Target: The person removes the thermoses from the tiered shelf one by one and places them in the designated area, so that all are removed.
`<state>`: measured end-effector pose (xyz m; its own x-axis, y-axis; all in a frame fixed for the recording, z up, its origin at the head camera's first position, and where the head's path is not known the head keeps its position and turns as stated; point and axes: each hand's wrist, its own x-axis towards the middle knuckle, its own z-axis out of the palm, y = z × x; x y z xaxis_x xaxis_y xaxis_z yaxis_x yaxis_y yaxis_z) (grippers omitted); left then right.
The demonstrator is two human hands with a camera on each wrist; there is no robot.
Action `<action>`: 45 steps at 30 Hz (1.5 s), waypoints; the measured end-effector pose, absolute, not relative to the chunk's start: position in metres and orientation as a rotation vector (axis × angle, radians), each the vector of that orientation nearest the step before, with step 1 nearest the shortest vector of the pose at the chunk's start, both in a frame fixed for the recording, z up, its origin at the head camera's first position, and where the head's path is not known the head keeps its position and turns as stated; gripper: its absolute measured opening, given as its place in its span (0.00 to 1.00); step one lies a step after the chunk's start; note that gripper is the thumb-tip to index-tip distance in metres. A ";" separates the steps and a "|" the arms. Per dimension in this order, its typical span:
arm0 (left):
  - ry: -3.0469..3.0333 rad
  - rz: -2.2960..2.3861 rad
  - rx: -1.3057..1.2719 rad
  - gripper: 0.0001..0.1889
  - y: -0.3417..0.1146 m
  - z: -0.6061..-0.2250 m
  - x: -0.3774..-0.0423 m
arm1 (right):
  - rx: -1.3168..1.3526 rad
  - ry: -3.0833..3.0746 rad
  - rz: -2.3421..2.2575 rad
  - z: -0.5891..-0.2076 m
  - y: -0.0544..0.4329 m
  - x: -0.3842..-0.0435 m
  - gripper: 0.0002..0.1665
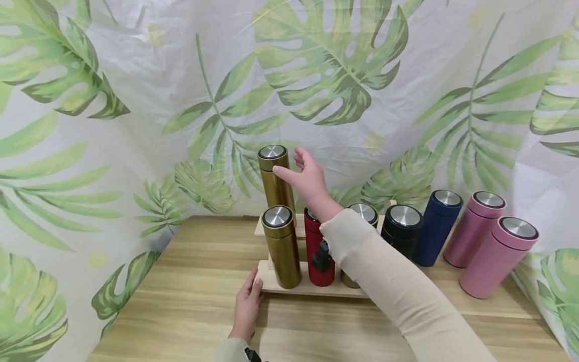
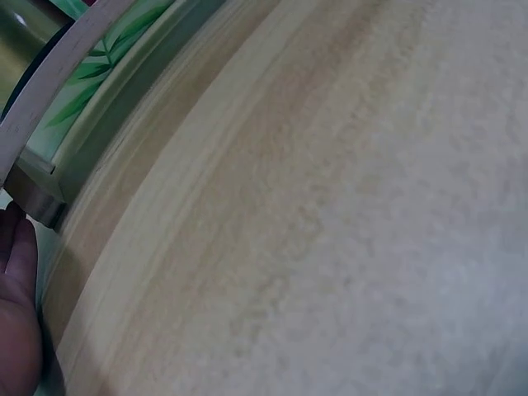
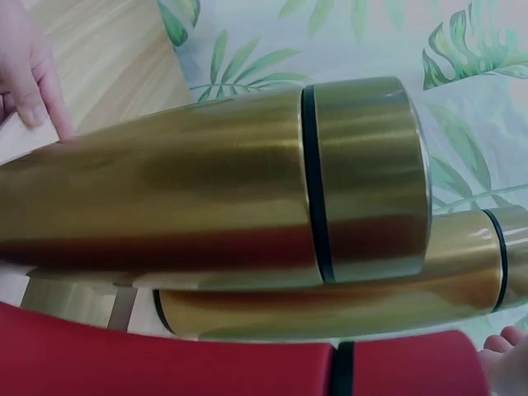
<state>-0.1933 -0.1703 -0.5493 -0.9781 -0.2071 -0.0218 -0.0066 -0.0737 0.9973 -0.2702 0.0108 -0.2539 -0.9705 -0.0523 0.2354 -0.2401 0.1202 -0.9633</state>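
Note:
A wooden two-tier rack point(image 1: 312, 290) carries upright metal thermos bottles. On its upper tier stands a gold bottle point(image 1: 277, 188); my right hand point(image 1: 309, 182) is beside its top with fingers spread and thumb over its near side. Below, on the front tier, are another gold bottle point(image 1: 284, 251), a red bottle point(image 1: 320, 271) and a further gold bottle point(image 1: 363, 211), the last mostly hidden by my right sleeve. My left hand point(image 1: 248, 305) touches the front tier's left end with extended fingers. In the right wrist view, the front gold bottle point(image 3: 206, 190) overlaps the rear one point(image 3: 396, 309).
Right of the front tier rise a black bottle point(image 1: 404, 226), a blue bottle point(image 1: 436, 229) and two pink bottles, one farther back point(image 1: 475, 229) and one nearer point(image 1: 497, 259). A leaf-print cloth point(image 1: 344, 136) hangs behind the wooden table point(image 1: 181, 291).

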 end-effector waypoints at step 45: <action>-1.920 -2.318 0.245 0.26 -0.169 -0.549 -0.193 | 0.375 -2.289 1.656 -0.266 -0.007 -0.288 0.42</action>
